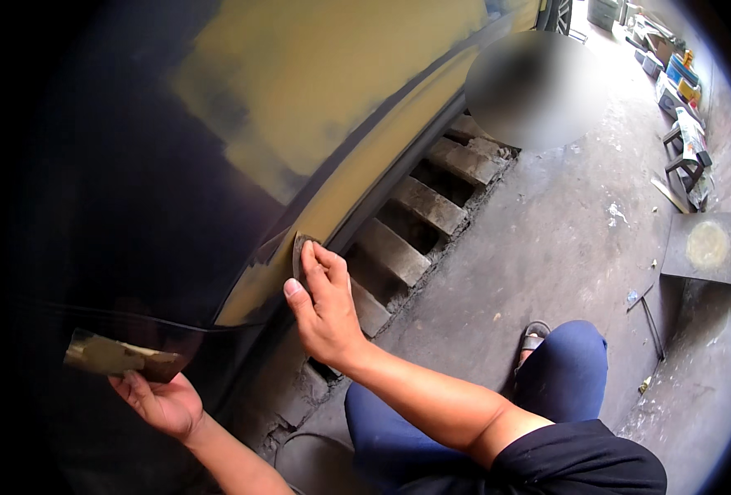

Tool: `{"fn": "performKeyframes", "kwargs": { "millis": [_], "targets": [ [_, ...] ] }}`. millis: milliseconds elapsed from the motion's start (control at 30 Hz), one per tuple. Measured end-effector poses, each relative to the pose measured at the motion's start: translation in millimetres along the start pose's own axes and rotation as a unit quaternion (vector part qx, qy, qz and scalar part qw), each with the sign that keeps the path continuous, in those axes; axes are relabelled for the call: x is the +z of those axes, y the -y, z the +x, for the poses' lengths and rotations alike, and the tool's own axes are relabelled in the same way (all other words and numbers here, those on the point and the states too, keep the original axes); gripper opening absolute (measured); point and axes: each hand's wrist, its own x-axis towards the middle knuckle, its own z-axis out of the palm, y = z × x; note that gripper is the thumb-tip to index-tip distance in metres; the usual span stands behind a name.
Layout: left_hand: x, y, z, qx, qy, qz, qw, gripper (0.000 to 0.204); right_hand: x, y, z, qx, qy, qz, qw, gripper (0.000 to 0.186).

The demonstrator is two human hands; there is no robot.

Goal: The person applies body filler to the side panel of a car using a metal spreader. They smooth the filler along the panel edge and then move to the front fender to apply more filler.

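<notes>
A dark vehicle panel [134,206] fills the left side, with a broad patch of yellow-tan filler [299,91] across it and more along its lower sill [365,177]. My right hand [328,309] presses a thin, dark putty spreader [299,256] to the sill, thumb on one side and fingers on the other. Lower left, my left hand [163,404] pinches the edge of a flat rectangular plate [118,356] smeared with yellowish filler. That plate is held apart from the right hand, in front of the dark panel.
Beneath the sill runs a row of concrete slats [390,252] with dark gaps. A small stool [689,148], a square dark-topped stand [708,247] and assorted boxes [679,82] line the right wall. My bent knee [563,371] juts over the grey floor [563,231]. A blurred oval hides part of the upper right.
</notes>
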Motion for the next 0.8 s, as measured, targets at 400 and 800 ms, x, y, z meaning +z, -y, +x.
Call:
{"fn": "performKeyframes", "kwargs": {
  "millis": [400,800],
  "targets": [
    [6,-4,-1,-0.022,0.038,0.016,0.999,0.030,-15,32,-43,-0.016,0.139,-0.004,0.990,0.050],
    [17,-6,-2,-0.031,0.050,0.013,0.998,0.028,3,-19,-18,0.048,0.043,0.086,0.994,0.048]
  ]
}}
